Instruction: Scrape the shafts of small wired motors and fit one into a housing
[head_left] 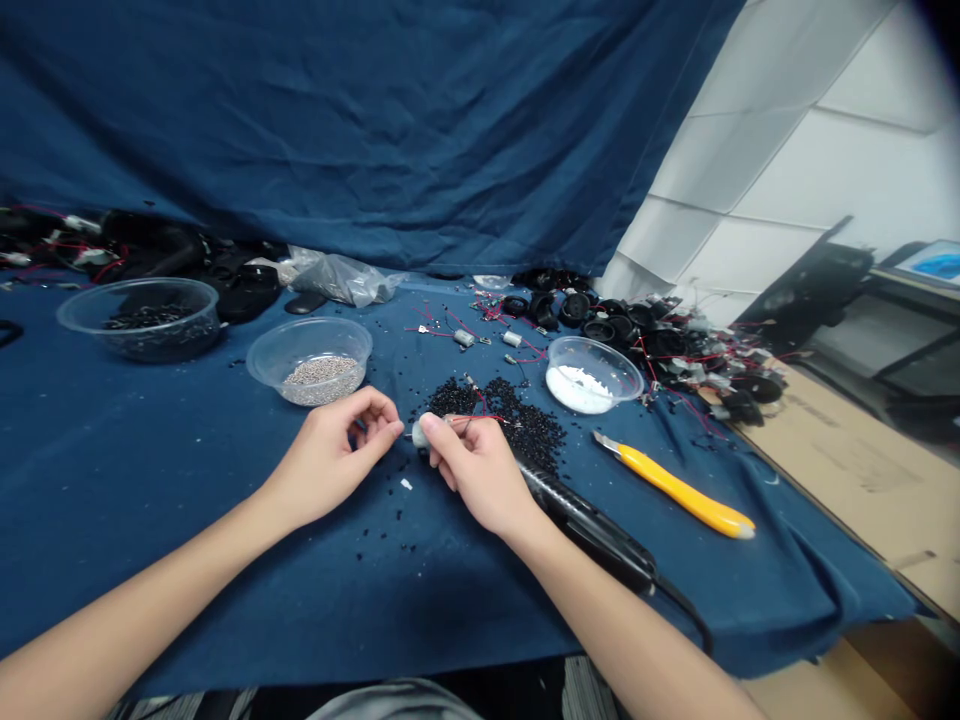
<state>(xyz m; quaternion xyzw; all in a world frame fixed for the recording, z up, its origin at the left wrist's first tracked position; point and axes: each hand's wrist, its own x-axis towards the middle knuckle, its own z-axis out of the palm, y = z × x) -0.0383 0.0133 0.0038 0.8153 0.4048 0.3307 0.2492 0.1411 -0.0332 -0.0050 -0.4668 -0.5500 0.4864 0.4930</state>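
Note:
A small motor (421,434) with red wires is pinched in my right hand (480,465), its shaft pointing left. My left hand (341,445) is closed, thumb and forefinger pressed together near the tip of that shaft; whatever they hold, if anything, is too small to make out. Beyond my right hand lies a spread of tiny black parts (536,430) on the blue cloth. A black corded tool (592,525) lies partly under my right forearm. One small white piece (406,484) rests on the cloth between my hands.
Clear bowls hold small metal parts (322,372), white pieces (577,388) and black parts (150,318). A yellow utility knife (682,490) lies at right, blade bared. Loose motors (464,338) lie farther back. Heaped black housings with wires (667,345) are at back right. Blue cloth (337,130) hangs behind.

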